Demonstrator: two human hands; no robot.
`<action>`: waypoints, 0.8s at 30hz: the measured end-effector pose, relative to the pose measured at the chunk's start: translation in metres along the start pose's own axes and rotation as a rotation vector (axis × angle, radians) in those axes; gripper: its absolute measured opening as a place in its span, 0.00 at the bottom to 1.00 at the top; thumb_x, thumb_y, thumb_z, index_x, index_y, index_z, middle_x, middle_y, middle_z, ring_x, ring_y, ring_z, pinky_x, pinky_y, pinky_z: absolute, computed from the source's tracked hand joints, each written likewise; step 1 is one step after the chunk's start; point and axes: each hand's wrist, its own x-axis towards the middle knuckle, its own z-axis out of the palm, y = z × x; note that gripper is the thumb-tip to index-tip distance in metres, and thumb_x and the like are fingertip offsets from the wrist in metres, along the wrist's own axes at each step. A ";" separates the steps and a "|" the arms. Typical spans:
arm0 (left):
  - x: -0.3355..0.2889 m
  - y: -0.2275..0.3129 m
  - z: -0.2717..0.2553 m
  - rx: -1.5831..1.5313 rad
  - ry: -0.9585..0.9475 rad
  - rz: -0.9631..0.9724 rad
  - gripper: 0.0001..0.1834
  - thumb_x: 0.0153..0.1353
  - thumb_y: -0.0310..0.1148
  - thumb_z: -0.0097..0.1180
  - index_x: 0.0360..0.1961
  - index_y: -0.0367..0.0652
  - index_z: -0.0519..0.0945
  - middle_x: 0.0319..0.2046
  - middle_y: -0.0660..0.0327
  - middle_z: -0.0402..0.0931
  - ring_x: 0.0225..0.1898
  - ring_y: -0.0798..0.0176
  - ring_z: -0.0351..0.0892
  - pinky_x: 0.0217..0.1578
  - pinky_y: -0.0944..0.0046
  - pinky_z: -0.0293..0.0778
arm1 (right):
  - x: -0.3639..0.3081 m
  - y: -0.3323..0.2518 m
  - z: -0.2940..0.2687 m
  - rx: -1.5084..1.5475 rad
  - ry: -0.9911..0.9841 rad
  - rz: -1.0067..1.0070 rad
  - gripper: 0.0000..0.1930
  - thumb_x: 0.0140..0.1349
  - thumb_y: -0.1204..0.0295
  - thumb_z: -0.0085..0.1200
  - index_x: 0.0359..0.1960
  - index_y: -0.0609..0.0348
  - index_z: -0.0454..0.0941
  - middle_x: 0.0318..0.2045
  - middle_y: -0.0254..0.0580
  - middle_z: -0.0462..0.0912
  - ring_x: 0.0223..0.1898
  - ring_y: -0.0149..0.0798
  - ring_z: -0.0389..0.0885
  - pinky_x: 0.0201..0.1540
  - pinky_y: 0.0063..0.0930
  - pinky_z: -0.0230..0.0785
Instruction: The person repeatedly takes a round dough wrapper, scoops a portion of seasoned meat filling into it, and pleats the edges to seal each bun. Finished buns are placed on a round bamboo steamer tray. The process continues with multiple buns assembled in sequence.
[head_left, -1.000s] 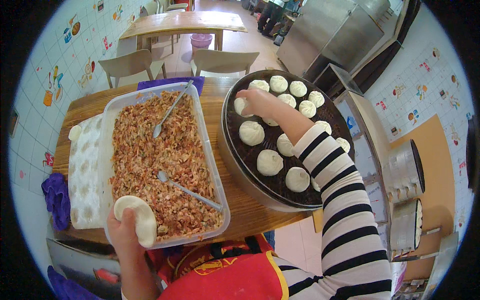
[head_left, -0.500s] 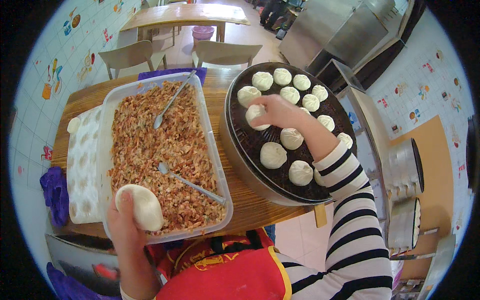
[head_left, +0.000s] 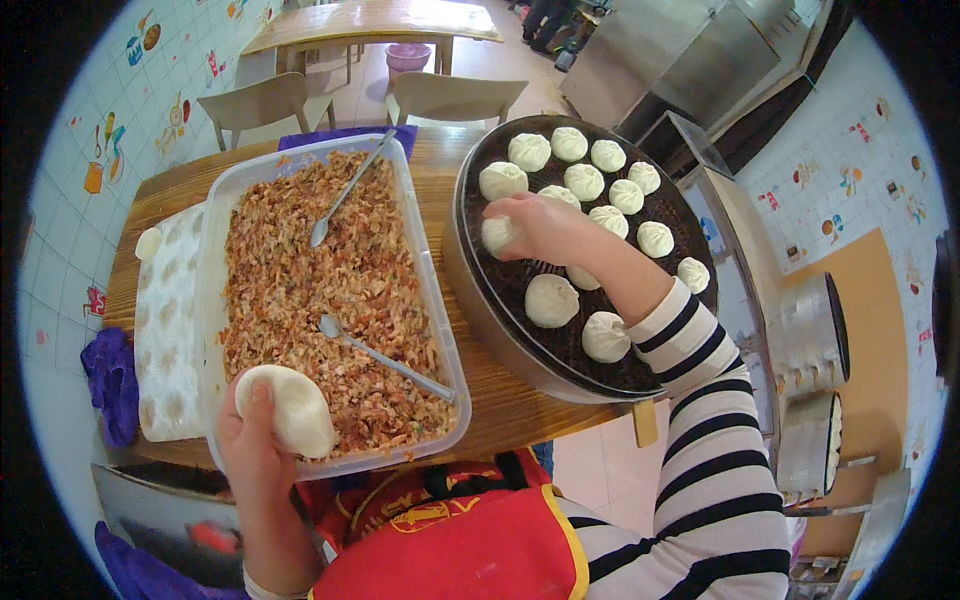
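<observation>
Two hands work at once: the right hand grips a bun over the round steamer tray, the left hand clasps a dough disc.

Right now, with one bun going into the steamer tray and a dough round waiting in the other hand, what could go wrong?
1. The right hand sets a bun close beside other buns; they could touch and stick.
2. The forearm crosses above buns already in the round steamer tray and could dent one.
3. The left hand holds a dough round over the rim of the filling container; a loose grip may let it sag into the filling.
</observation>
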 end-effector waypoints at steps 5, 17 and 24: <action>0.001 -0.001 0.000 -0.027 -0.031 0.011 0.13 0.63 0.33 0.53 0.45 0.35 0.74 0.35 0.59 0.78 0.34 0.67 0.78 0.36 0.66 0.76 | -0.005 -0.003 -0.004 0.032 0.011 0.024 0.27 0.48 0.68 0.64 0.53 0.53 0.71 0.47 0.50 0.76 0.48 0.52 0.76 0.49 0.40 0.69; 0.001 0.001 -0.001 -0.069 -0.069 0.010 0.12 0.63 0.33 0.53 0.43 0.35 0.74 0.34 0.60 0.77 0.34 0.67 0.77 0.36 0.67 0.75 | 0.060 -0.014 0.017 -0.194 0.066 0.192 0.10 0.48 0.69 0.54 0.28 0.62 0.82 0.28 0.54 0.81 0.32 0.52 0.81 0.37 0.40 0.74; 0.001 -0.003 -0.007 -0.078 -0.107 0.039 0.14 0.63 0.34 0.54 0.44 0.35 0.74 0.35 0.60 0.77 0.35 0.67 0.77 0.37 0.67 0.75 | 0.059 -0.021 0.015 -0.266 0.053 0.240 0.09 0.46 0.71 0.56 0.27 0.63 0.82 0.28 0.52 0.82 0.34 0.51 0.82 0.36 0.41 0.75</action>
